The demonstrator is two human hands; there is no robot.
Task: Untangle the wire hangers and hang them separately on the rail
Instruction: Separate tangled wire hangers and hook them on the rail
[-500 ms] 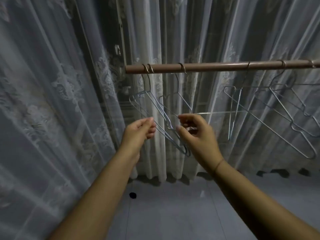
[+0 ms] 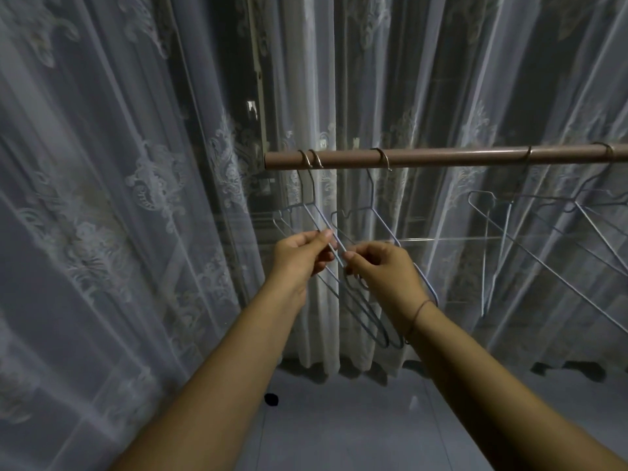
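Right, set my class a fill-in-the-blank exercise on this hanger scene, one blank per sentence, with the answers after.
1. The wire hangers hook over a ___ rail.
2. The left hand and right hand pinch wires below the rail's ___ end.
3. A thin band circles the ___ wrist.
4. Behind the rail hangs a sheer, lace-patterned ___.
Answers: brown; left; right; curtain.
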